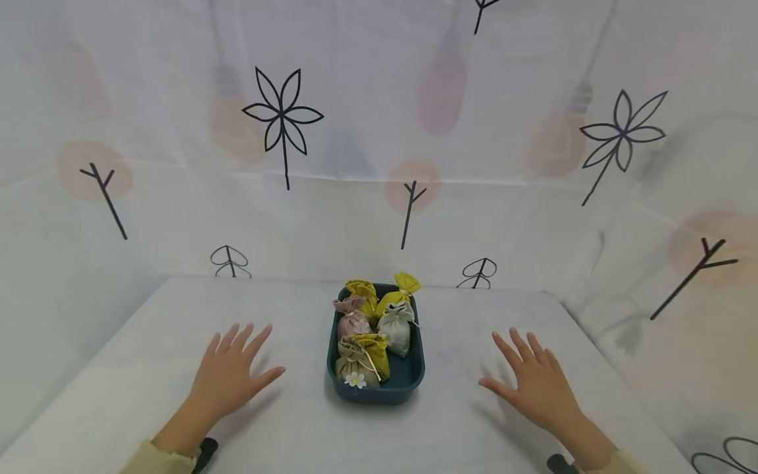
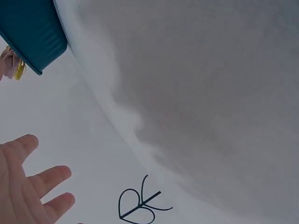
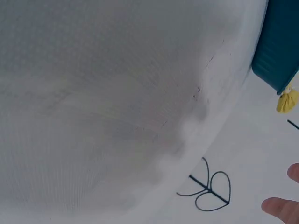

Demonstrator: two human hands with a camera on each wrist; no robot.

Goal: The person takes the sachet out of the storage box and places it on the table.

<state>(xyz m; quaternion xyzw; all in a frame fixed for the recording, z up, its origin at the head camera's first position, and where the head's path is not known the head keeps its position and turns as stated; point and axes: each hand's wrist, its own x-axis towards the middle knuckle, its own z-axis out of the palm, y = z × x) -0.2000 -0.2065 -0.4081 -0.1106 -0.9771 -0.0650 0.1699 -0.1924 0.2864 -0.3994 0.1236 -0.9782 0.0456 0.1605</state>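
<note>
A dark teal plastic basket [image 1: 405, 378] stands at the middle of the table, filled with small drawstring pouches. At its back are two yellow pouches, one at the left [image 1: 362, 289] and one at the right [image 1: 395, 296]. A pink pouch [image 1: 353, 319] and a pale grey pouch [image 1: 397, 328] lie in the middle. Nearest the front are a beige pouch [image 1: 354, 363] with a white flower and another yellow pouch [image 1: 379, 355]. My left hand [image 1: 227, 375] hovers left of the basket, fingers spread, holding nothing. On the other side my right hand [image 1: 535, 382] is likewise spread and holds nothing.
The white table [image 1: 284, 428] carries shadows beneath both hands. Behind it and at the sides hangs a pale cloth [image 1: 355, 224] printed with black flowers, twigs and pinkish spots. Dark straps [image 1: 206, 454] show at the wrists, by the light sleeves.
</note>
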